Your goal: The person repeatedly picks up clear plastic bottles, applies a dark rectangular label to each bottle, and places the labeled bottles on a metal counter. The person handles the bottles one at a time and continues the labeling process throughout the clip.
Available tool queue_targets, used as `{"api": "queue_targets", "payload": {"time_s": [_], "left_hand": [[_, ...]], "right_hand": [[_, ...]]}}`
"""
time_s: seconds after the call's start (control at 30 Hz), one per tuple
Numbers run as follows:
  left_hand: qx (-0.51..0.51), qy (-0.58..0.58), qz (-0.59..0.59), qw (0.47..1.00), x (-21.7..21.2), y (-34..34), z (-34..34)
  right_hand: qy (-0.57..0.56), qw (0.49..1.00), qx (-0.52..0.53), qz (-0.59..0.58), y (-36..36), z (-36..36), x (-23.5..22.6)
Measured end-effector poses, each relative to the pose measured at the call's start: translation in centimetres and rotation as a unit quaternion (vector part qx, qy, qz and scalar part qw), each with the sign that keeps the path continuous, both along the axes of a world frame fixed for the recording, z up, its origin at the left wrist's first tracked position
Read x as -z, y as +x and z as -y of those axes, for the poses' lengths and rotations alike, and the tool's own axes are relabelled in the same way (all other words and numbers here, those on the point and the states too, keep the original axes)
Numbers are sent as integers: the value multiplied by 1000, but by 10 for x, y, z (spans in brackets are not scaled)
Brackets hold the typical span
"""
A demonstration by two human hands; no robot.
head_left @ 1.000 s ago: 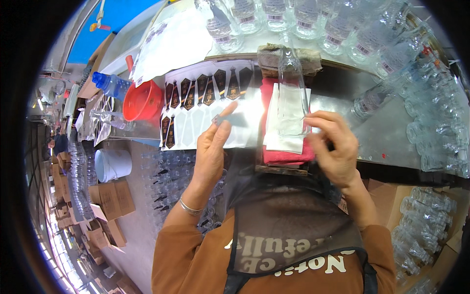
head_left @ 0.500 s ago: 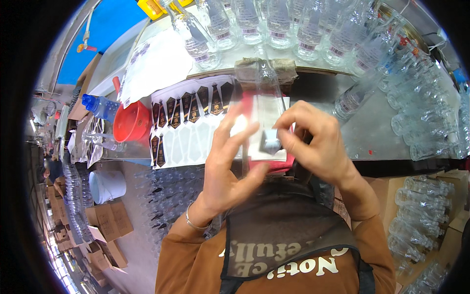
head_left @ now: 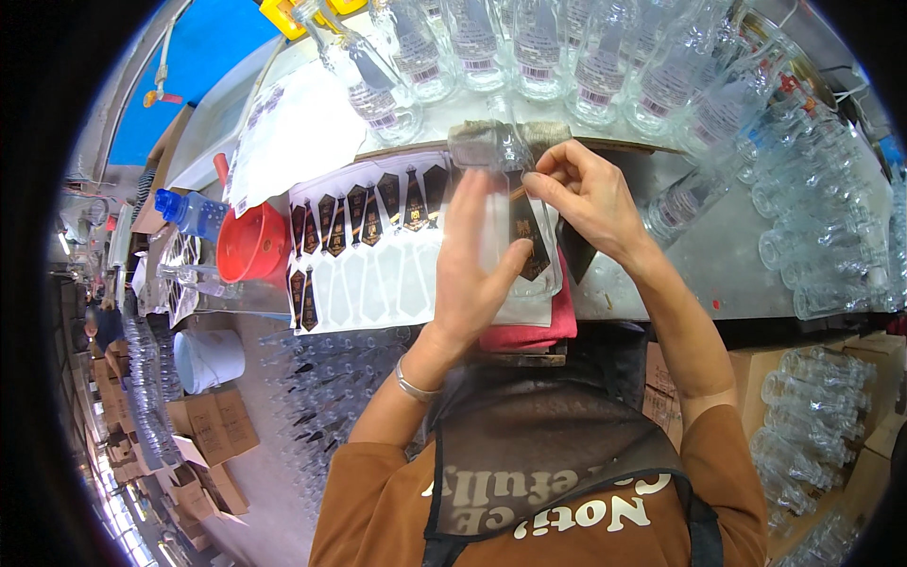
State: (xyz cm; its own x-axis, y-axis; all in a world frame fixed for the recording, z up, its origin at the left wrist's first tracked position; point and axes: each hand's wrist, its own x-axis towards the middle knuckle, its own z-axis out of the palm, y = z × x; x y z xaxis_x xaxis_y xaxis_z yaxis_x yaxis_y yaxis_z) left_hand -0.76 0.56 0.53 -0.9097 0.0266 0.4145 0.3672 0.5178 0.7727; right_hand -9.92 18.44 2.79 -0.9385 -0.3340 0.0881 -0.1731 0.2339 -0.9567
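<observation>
A clear glass bottle (head_left: pixel 503 203) lies lengthwise over a red cloth (head_left: pixel 529 331) at the table's front edge. My left hand (head_left: pixel 477 265) presses flat against the bottle's left side, fingers spread. My right hand (head_left: pixel 586 194) pinches the top of a dark tie-shaped sticker (head_left: pixel 529 241) lying on the bottle's face. To the left lies a white backing sheet (head_left: pixel 364 255) with a row of dark tie-shaped stickers and many empty outlines.
Several clear bottles (head_left: pixel 529 47) stand along the table's back and more lie piled at the right (head_left: pixel 822 217). A red bowl (head_left: pixel 250 246) and a blue-capped bottle (head_left: pixel 189 213) sit at the left. A white bucket (head_left: pixel 203 359) and cardboard boxes (head_left: pixel 217 425) stand on the floor.
Both hands came together over the bottle. My left hand went from lifting a sticker near the sheet to pressing on the bottle, and the dark sticker now lies on the glass.
</observation>
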Motion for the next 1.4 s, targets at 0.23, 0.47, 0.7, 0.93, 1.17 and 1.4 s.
{"api": "queue_targets", "payload": {"time_s": [0.23, 0.47, 0.7, 0.93, 1.17, 1.4], "left_hand": [[24, -57, 6, 998, -2, -19, 7], [9, -62, -3, 998, -5, -22, 3], [7, -56, 4, 998, -6, -24, 3], [25, 163, 86, 983, 5, -16, 8], [53, 290, 227, 928, 5, 10, 11], [66, 312, 243, 916, 6, 11, 12]], "right_hand": [[57, 997, -43, 34, 47, -17, 4], [46, 998, -31, 33, 52, -14, 9], [29, 999, 2, 33, 51, -10, 14], [-34, 994, -34, 103, 65, -20, 23], [-68, 986, -37, 148, 80, -19, 38], [-101, 983, -18, 151, 78, -12, 36]]}}
